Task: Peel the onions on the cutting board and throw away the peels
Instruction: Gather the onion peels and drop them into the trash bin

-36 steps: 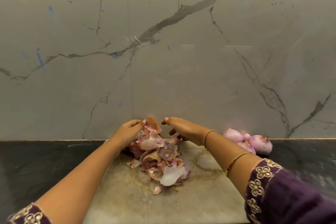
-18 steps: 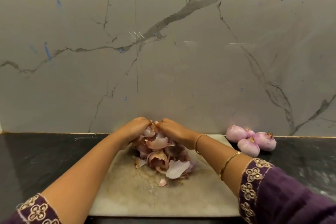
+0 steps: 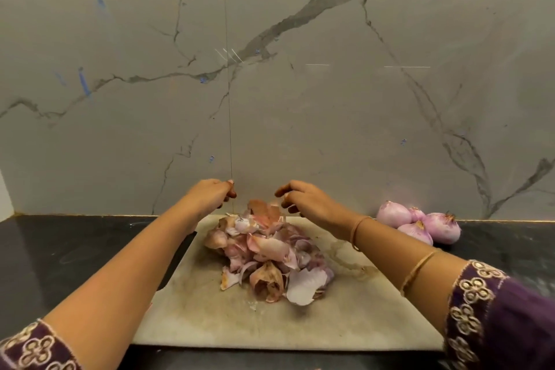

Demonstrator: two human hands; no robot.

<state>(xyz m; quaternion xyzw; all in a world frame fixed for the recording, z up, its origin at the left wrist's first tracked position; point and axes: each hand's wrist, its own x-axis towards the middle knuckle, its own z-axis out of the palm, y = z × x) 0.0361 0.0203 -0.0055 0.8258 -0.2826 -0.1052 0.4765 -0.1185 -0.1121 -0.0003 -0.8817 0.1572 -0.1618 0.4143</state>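
The left hand (image 3: pixel 210 194) and right hand (image 3: pixel 303 201) hover apart over peels (image 3: pixel 270 252) heaped on the cutting board (image 3: pixel 345 318).

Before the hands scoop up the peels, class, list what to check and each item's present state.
1. Peels heaped in one pile on the cutting board: ok.
2. Left hand and right hand empty, above the pile's far end: ok.
3. Peeled onions apart from the pile, on the counter: ok.
4. No strays: small bits lie beside the pile: not ok.
5. Bin within reach: none in view, cannot tell.
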